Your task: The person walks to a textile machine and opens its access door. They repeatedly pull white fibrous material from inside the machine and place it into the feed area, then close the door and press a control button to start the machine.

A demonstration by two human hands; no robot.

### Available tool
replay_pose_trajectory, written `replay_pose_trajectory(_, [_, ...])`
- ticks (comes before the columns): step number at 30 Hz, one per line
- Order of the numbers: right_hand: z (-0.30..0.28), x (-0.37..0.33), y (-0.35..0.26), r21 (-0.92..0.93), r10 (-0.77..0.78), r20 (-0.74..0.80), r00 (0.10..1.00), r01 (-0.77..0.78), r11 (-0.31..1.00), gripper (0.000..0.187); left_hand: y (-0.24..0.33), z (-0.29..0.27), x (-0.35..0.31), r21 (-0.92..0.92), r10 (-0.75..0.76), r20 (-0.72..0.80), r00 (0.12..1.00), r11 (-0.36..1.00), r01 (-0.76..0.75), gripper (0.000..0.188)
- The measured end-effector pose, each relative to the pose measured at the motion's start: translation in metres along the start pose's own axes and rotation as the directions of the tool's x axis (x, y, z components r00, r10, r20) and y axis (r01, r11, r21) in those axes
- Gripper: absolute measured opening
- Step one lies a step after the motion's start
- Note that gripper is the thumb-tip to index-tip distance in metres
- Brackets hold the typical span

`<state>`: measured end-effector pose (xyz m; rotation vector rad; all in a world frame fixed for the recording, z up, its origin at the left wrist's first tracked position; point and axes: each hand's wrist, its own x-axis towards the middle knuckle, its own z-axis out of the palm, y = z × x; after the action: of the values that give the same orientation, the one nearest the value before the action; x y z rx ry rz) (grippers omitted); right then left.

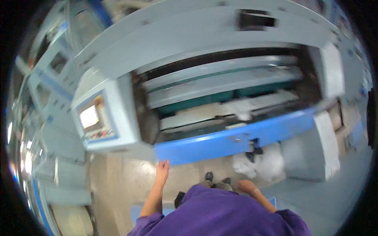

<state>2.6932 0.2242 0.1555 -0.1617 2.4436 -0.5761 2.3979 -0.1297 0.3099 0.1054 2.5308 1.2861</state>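
Observation:
My left hand (162, 170) is in front of me with its fingers curled in, and nothing shows in it. It is just below the left end of a long blue panel (201, 149) on a large grey machine (189, 33); whether it touches the panel I cannot tell. My right hand (247, 186) hangs low by my right side, near my waist, its fingers blurred. No object shows in that hand. Above the blue panel, the machine's wide opening holds long grey bars (220, 84) and pale crumpled material (242, 108).
A control panel with a lit screen (89, 117) juts out at the opening's left. White bags (262, 163) sit on the floor under the blue panel, beside a grey box-shaped housing (305, 153). More grey machinery (59, 133) lines the left. Beige floor (118, 185) lies between.

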Motion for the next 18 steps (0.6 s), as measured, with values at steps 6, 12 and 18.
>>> replay_pose_trajectory(6, [0.006,-0.007,0.011,0.267,0.255,-0.083,0.963,-0.224,0.937,0.026,0.003,-0.174,0.040,-0.695,-0.187,-0.580,0.793,0.621,-0.363,0.013])
replay_pose_trajectory(12, [-0.017,0.009,-0.009,0.322,0.281,-0.345,0.896,-0.168,0.932,0.026,-0.035,-0.318,0.129,-0.738,-0.303,-0.650,0.697,0.470,-0.485,0.019])
replay_pose_trajectory(18, [-0.013,0.007,-0.055,0.384,0.437,-0.246,0.865,-0.327,0.863,0.025,-0.106,-0.403,0.191,-0.838,-0.338,-0.503,0.796,0.415,-0.353,0.023])
